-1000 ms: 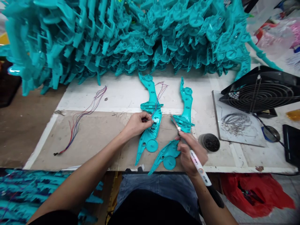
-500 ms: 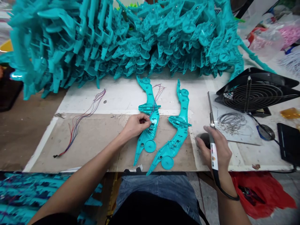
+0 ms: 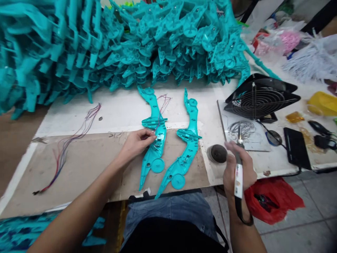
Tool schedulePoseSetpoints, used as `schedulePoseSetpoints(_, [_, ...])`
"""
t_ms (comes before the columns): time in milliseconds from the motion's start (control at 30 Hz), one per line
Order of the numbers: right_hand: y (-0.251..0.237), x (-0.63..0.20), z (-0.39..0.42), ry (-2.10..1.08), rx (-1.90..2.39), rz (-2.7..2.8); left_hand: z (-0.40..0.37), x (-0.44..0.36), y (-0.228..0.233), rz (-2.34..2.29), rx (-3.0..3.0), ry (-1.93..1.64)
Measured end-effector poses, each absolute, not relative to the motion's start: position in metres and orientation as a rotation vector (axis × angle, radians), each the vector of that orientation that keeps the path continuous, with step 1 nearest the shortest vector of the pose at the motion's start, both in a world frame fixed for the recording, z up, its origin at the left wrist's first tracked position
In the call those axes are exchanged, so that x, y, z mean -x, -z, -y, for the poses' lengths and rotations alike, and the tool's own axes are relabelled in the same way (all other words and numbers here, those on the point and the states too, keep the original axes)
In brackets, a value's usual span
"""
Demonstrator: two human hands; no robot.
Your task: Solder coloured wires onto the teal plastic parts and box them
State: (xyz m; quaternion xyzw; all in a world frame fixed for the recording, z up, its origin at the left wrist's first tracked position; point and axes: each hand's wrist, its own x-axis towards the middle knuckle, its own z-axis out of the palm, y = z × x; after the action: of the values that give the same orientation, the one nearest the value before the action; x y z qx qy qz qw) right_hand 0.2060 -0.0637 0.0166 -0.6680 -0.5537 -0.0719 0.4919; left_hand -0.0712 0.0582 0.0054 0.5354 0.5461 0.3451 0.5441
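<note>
I see a white soldering iron (image 3: pixel 238 165) upright in my right hand (image 3: pixel 238 168); a teal shell (image 3: pixel 154 138) flat under my left hand (image 3: pixel 137 142).

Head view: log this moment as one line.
left hand: pinching wires on left teal shell | right hand: gripping soldering iron, tip raised near round tin | right teal shell: untouched

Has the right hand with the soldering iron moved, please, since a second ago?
Yes. The right hand carried the soldering iron rightward, off the right teal shell, to beside the small round tin.
</note>
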Motion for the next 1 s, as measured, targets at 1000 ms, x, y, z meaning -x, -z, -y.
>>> schedulePoseSetpoints(1000, [-0.021,-0.123,-0.007,0.054,1.233,2.193,-0.047,0.052,-0.017,-1.325,-1.774,-1.08])
